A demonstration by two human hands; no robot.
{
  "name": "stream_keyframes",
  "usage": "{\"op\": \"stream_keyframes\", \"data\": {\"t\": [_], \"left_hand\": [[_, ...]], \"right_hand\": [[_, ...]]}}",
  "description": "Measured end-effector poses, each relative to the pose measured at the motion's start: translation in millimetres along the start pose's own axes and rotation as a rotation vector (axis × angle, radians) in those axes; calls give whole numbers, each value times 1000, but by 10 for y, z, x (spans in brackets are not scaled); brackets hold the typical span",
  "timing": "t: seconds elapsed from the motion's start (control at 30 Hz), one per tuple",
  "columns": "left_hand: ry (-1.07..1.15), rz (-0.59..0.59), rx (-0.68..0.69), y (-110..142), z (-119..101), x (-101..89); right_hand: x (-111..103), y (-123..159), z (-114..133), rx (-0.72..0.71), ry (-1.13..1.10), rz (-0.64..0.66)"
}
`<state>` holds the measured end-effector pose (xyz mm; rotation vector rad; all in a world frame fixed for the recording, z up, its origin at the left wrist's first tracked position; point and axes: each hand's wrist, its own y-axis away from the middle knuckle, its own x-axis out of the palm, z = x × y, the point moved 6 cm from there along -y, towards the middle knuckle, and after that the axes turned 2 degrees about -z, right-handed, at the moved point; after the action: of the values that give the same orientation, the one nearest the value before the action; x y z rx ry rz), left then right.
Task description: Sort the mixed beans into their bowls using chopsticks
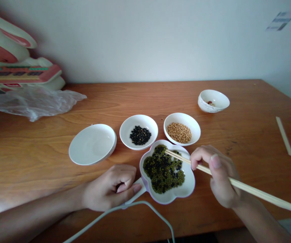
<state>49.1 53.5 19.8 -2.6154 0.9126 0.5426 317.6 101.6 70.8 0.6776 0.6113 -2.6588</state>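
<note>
Dish, flower-shaped, white with a lilac edge, standing on the wooden table at centre front; contents, green and black beans mixed, heaped toward its left side. Handle slants from the dish toward the near left. Chopsticks, one pair, pale wood: long axis runs from the near right, leftward and away, tips at the beans in the far lobe; whether a bean sits between the tips is too small to tell. Right hand, just beside the dish's right rim, with the beans to the left of its fingers; thumb and fingers pinch the chopsticks, the two sticks lying close together. Left hand, at the handle, fingers curled in, thumb pressed along it. Cable, pale, arching in front of the left hand. Bowl of black beans, just beyond the dish; bowl of tan beans, to its right. White bowl, tilted-looking, beyond the left hand. Small bowl, far right, a few brown bits inside. Flat stick, right edge. Plastic bag and rabbit toy with keys, far left.
</note>
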Motion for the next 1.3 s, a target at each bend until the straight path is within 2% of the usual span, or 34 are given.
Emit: {"op": "stream_keyframes", "data": {"t": [0.23,0.33,0.47,0.6,0.8,1.0,1.17,1.3], "left_hand": [[1,17,-16,37,16,3],[7,9,-9,36,3,-3],[10,3,-3,33,-6,-3],[19,0,-1,23,-5,2],[21,4,1,19,-7,3],[4,17,-13,37,-2,5],[-9,16,-12,31,-4,2],[-11,14,-9,16,-17,-1]], "right_hand": [[232,-20,53,-21,-74,87],[207,-13,79,-33,-108,75],[42,-2,7,13,-103,10],[-23,21,-80,47,-108,56],[83,28,-49,47,-95,145],[209,-9,38,11,-106,178],[292,-1,84,-14,-142,146],[253,21,53,22,-201,94]]}}
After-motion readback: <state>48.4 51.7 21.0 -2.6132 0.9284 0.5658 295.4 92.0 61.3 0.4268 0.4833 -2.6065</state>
